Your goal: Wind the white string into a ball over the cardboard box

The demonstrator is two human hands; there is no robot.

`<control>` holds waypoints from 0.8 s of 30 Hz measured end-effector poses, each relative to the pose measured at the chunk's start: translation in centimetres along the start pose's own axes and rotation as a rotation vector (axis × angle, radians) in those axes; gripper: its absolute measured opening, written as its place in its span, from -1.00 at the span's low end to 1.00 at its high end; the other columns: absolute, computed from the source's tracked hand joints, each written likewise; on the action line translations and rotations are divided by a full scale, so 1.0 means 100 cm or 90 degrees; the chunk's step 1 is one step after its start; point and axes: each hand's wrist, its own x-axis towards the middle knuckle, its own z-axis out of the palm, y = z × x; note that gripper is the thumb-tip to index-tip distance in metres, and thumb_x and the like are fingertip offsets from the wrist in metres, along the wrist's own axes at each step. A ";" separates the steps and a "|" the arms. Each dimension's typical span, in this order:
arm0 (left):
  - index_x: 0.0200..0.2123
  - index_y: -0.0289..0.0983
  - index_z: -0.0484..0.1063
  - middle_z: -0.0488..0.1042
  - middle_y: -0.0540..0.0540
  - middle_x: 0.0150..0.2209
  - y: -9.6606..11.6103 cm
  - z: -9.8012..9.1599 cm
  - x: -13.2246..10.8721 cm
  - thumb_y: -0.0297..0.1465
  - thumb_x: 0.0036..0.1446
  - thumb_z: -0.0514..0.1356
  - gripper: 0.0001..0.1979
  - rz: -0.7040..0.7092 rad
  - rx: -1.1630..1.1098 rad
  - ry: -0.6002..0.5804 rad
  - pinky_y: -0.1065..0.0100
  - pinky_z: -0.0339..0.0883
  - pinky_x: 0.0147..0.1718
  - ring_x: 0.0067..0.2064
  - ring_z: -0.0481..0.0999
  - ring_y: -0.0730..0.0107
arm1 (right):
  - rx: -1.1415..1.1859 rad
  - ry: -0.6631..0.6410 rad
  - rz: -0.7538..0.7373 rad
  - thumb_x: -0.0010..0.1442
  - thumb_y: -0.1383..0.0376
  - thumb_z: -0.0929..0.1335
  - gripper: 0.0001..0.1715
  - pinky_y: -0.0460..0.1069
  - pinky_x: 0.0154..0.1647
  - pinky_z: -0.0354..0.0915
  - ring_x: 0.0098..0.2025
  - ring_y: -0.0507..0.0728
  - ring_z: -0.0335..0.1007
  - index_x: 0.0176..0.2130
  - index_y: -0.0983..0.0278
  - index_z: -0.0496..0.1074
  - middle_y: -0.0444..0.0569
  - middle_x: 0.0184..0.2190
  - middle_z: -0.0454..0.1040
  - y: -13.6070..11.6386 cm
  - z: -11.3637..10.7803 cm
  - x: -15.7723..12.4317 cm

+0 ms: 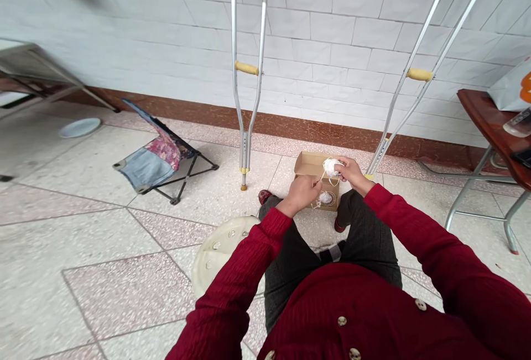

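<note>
Red knit sleeves [418, 233] lead down to two bare hands working over a shallow cardboard box [307, 165] with an open flap. The right hand [352, 175] is curled around a ball of white string [332, 168], holding it just above the box. The left hand [299, 194] is closed, its fingertips pinched together beside the ball. A thin strand of string [322, 175] runs between that hand and the ball, though the view does not show clearly whether the fingers grip it. A second ball of white string [326, 198] lies inside the box, just below the hands, with loose loops beside it.

So far, string is gathered into these two balls, and some loose lengths remain in the box. How much more string there is cannot be told from this view.

Dark trousers [365, 233] rise on either side of the box, and a red shoe [264, 196] sits just to its left. Beyond the box, two metal crutches [245, 75] stand near the tiled wall [327, 28]. Well left of the box is a folding chair [161, 152], and well right is a brown folding table [485, 119] holding a white bag [512, 89]. The bag shows only a cut-off orange mark, and no brand or writing can be read.
</note>
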 end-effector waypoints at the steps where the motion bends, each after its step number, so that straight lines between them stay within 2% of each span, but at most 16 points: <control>1: -0.45 -0.30 0.47 0.51 -0.07 -0.56 -0.003 0.003 -0.003 -0.32 0.22 0.01 -0.69 -0.015 -0.115 -0.029 0.35 0.25 -0.37 -0.46 0.47 0.32 | 0.108 -0.003 0.022 0.02 0.23 0.32 -0.55 -0.14 -0.69 0.00 -0.65 -0.05 0.15 -0.07 0.31 0.43 -0.13 -0.52 0.41 -0.001 0.002 0.000; 3: -0.37 -0.30 0.46 0.50 -0.02 -0.59 -0.006 0.005 -0.009 -0.26 0.22 0.05 -0.72 -0.022 -0.345 -0.075 0.36 0.30 -0.35 -0.49 0.48 0.36 | 0.253 0.001 0.060 -0.05 0.22 0.35 -0.55 -0.15 -0.71 -0.04 -0.68 -0.07 0.11 -0.13 0.30 0.45 -0.15 -0.54 0.39 -0.003 0.007 -0.004; 4: -0.34 -0.30 0.45 0.50 -0.01 -0.59 -0.005 0.005 -0.011 -0.24 0.21 0.07 -0.73 -0.017 -0.443 -0.084 0.35 0.32 -0.32 -0.48 0.50 0.36 | 0.277 0.002 0.055 -0.07 0.22 0.36 -0.55 -0.15 -0.71 -0.03 -0.67 -0.07 0.12 -0.13 0.29 0.45 -0.15 -0.52 0.40 -0.003 0.009 -0.006; 7: -0.31 -0.31 0.43 0.49 -0.01 -0.60 0.004 0.001 -0.015 -0.20 0.21 0.11 -0.72 0.010 -0.627 -0.073 0.30 0.37 -0.24 -0.42 0.56 0.31 | 0.192 0.054 -0.036 -0.12 0.29 0.36 -0.53 -0.14 -0.67 0.06 -0.63 -0.06 0.16 -0.12 0.25 0.47 -0.17 -0.46 0.41 -0.003 0.015 -0.010; 10: -0.28 -0.32 0.43 0.47 -0.01 -0.61 0.010 0.003 -0.015 -0.18 0.21 0.13 -0.70 0.003 -0.674 -0.060 0.28 0.38 -0.23 -0.41 0.57 0.29 | 0.131 0.111 -0.087 -0.11 0.32 0.35 -0.49 -0.14 -0.64 0.11 -0.61 -0.05 0.19 -0.09 0.20 0.45 -0.21 -0.47 0.38 -0.006 0.018 -0.009; 14: -0.14 -0.32 0.41 0.49 -0.01 -0.62 0.000 0.018 -0.017 -0.10 0.19 0.17 -0.61 -0.016 -0.708 -0.096 0.24 0.38 -0.23 -0.42 0.58 0.26 | 0.366 0.106 -0.011 -0.08 0.23 0.38 -0.59 -0.16 -0.68 0.05 -0.63 -0.07 0.18 -0.17 0.23 0.35 -0.22 -0.49 0.38 -0.019 0.020 -0.008; 17: -0.17 -0.33 0.43 0.46 0.00 -0.64 -0.009 0.022 -0.023 -0.08 0.17 0.20 -0.60 -0.018 -0.706 -0.102 0.27 0.36 -0.26 -0.42 0.57 0.26 | 0.468 0.091 0.016 -0.13 0.22 0.43 -0.62 -0.19 -0.71 -0.08 -0.64 -0.11 0.15 -0.28 0.24 0.28 -0.22 -0.51 0.38 -0.026 0.015 -0.007; 20: -0.32 -0.35 0.46 0.45 -0.03 -0.64 -0.010 0.011 -0.033 -0.11 0.18 0.20 -0.63 -0.007 -0.686 -0.112 0.30 0.35 -0.26 -0.41 0.55 0.29 | 0.460 0.114 0.023 -0.15 0.25 0.44 -0.60 -0.20 -0.71 -0.11 -0.65 -0.13 0.16 -0.29 0.24 0.27 -0.22 -0.50 0.39 -0.024 0.004 -0.002; 24: -0.40 -0.33 0.44 0.43 -0.04 -0.65 -0.002 -0.007 -0.045 -0.14 0.22 0.14 -0.64 0.007 -0.692 -0.130 0.27 0.35 -0.20 -0.40 0.54 0.30 | 0.343 0.191 0.003 -0.15 0.28 0.41 -0.63 -0.19 -0.74 -0.09 -0.70 -0.12 0.11 -0.27 0.26 0.33 -0.26 -0.57 0.35 -0.013 -0.004 0.009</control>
